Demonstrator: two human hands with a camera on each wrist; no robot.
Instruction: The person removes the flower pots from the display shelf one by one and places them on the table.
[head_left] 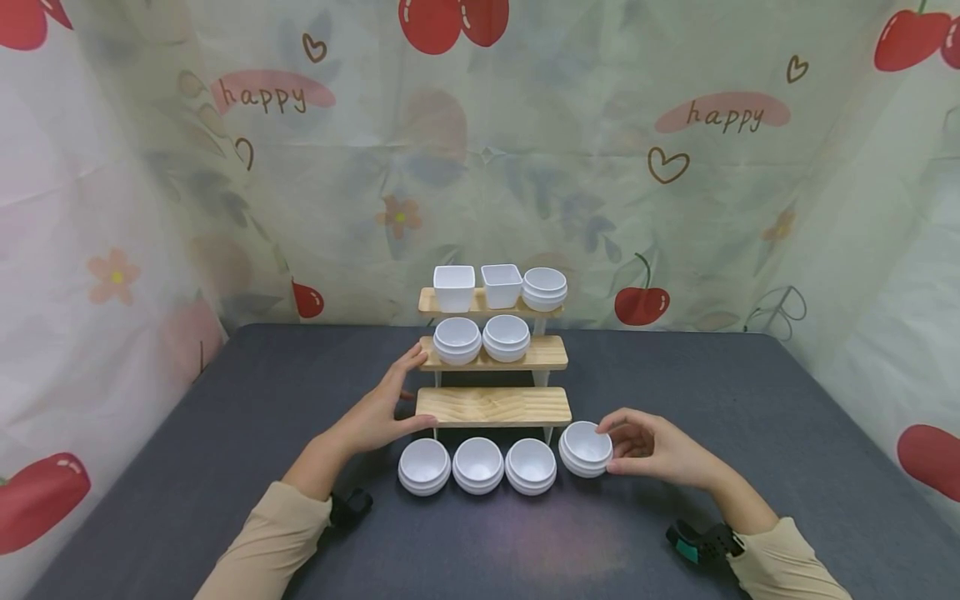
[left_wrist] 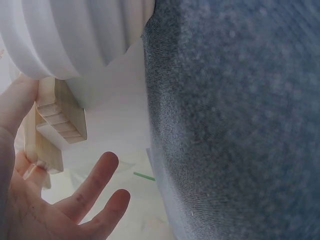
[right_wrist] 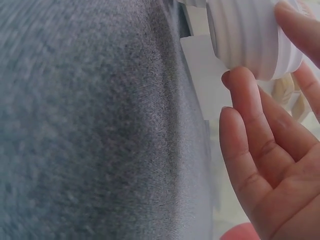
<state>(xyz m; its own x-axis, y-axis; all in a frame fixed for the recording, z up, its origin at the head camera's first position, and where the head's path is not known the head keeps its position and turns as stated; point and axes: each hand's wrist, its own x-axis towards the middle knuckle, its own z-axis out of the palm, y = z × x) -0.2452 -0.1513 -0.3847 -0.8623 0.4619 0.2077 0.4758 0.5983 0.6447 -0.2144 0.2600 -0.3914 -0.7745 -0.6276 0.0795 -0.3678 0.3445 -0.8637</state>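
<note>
A three-tier wooden stand with pale boards and white supports is in the middle of the table. My left hand touches its left end, thumb at the lowest board and a fingertip at the middle board; the other fingers are spread. My right hand pinches a small round white pot between thumb and fingers, to the right of the stand. In the right wrist view this ribbed pot appears tilted. In front of the stand are three similar round pots in a row.
Two round pots stand on the middle board. The top board bears two square white pots and one round pot. A dark grey cloth covers the table. Printed curtains surround it at the back and sides.
</note>
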